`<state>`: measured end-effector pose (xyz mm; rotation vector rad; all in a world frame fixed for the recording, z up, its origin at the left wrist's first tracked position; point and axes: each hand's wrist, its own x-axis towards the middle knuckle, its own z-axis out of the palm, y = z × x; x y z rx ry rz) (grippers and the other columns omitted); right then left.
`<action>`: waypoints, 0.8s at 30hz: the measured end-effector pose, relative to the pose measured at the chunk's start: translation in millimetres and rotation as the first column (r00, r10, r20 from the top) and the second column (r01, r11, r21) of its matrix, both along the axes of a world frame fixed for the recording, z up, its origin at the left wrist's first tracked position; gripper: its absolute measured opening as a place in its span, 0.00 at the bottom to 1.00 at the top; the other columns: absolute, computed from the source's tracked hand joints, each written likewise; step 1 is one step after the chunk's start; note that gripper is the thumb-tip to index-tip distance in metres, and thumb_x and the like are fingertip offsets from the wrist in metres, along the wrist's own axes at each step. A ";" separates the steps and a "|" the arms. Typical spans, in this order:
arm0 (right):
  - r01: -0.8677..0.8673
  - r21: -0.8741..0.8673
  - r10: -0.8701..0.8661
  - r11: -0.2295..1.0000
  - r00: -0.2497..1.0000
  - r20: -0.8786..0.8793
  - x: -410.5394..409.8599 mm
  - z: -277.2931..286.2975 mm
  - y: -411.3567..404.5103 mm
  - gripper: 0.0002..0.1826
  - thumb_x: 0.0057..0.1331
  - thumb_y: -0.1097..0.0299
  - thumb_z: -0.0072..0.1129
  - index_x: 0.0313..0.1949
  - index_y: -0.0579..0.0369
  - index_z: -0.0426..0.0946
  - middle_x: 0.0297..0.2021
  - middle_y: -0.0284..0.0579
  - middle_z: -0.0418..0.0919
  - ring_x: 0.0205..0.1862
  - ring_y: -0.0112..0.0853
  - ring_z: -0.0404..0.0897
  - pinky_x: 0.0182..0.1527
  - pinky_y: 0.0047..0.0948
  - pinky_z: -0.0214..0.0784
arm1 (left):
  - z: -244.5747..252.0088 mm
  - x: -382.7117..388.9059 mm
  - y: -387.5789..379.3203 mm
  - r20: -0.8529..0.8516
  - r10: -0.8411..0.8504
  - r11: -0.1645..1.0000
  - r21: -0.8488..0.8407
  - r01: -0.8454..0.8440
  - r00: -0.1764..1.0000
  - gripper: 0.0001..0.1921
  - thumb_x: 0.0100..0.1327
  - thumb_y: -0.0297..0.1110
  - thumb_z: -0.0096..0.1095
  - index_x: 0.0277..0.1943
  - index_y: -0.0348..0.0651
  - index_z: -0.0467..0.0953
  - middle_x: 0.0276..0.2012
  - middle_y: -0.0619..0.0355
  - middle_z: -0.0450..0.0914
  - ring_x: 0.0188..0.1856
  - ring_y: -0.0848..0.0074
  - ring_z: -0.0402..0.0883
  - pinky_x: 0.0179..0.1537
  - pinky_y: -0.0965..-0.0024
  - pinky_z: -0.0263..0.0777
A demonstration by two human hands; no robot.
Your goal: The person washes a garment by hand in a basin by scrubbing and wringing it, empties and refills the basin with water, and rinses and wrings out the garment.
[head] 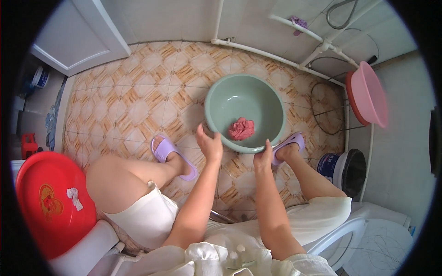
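Observation:
A round grey-green plastic basin (266, 103) rests on the tiled floor between my feet. Inside it, towards the near side, lies a crumpled pink-red cloth (241, 129). My right hand (264, 155) holds the near right rim, its thumb over the edge and its fingers hidden beneath. Beside the near left rim is my left hand (210, 145), holding nothing, with thumb and fingers spread; whether it touches the basin is hard to tell.
At left, a red basin (65, 220) has a small white crumpled item (74, 198) in it. A pink basin (369, 96) leans by the right wall pipes. Below is a bucket with a black liner (355, 172), near a toilet seat (345, 245). A white door (79, 34) stands upper left.

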<state>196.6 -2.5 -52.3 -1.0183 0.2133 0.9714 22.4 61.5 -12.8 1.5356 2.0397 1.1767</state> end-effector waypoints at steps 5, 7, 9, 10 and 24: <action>-0.689 -0.483 0.724 0.541 0.673 -0.150 16.4 24.7 9.2 0.30 0.63 0.51 0.53 0.56 0.61 0.61 0.48 0.49 0.74 0.47 0.43 0.75 0.50 0.44 0.68 | -16.1 7.8 -5.5 0.846 0.314 0.715 -0.509 0.478 0.431 0.32 0.55 0.32 0.58 0.61 0.43 0.53 0.52 0.43 0.65 0.50 0.59 0.72 0.41 0.63 0.73; -0.649 -0.646 0.770 0.402 0.621 -0.145 41.9 50.9 28.3 0.32 0.62 0.48 0.52 0.54 0.64 0.64 0.46 0.54 0.76 0.46 0.45 0.77 0.48 0.43 0.68 | -4.2 13.9 -6.8 0.869 0.365 0.727 -0.491 0.481 0.334 0.33 0.56 0.32 0.57 0.62 0.47 0.49 0.53 0.44 0.64 0.50 0.57 0.72 0.42 0.60 0.72; -0.021 -0.999 0.997 0.044 -0.062 0.045 86.7 81.2 56.1 0.27 0.60 0.53 0.54 0.54 0.54 0.67 0.48 0.54 0.74 0.46 0.46 0.76 0.51 0.39 0.66 | -2.9 20.3 -4.7 0.882 0.412 0.736 -0.470 0.488 0.229 0.35 0.56 0.32 0.56 0.64 0.50 0.45 0.54 0.44 0.63 0.50 0.55 0.71 0.44 0.56 0.71; 0.054 -0.965 0.962 0.257 -0.112 0.250 104.3 105.4 74.1 0.26 0.59 0.55 0.55 0.54 0.55 0.68 0.49 0.55 0.73 0.48 0.47 0.74 0.53 0.39 0.65 | -7.8 22.2 -1.1 0.907 0.378 0.748 -0.419 0.514 0.188 0.36 0.56 0.33 0.55 0.64 0.53 0.43 0.55 0.46 0.62 0.51 0.54 0.71 0.45 0.53 0.70; 0.226 0.107 0.209 0.968 -0.966 0.150 61.8 552.1 258.9 0.38 0.47 0.76 0.51 0.61 0.56 0.57 0.62 0.43 0.58 0.67 0.41 0.52 0.64 0.55 0.40 | 7.1 39.2 35.7 0.965 0.237 0.820 -0.134 0.556 -0.117 0.43 0.57 0.33 0.54 0.68 0.62 0.34 0.62 0.52 0.54 0.61 0.58 0.59 0.60 0.56 0.54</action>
